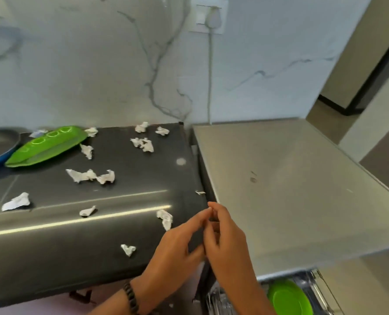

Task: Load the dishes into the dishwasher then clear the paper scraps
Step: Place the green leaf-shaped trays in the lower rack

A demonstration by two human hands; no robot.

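hands: our left hand (177, 244) and right hand (225, 237) touch fingertips, holding nothing we can tell
nearest scrap: paper scrap (165, 219) just left of left hand

The bench (98, 223) is dark brushed metal, smooth, with a glossy streak of reflected light; the paper scraps (91, 175) on it are white, crumpled, matt; at the bench's far left lies a glossy green plastic tray (48, 145); right of the bench, the dishwasher top (291, 178) is pale, smooth, satin; the wall (98, 64) behind is polished veined marble.
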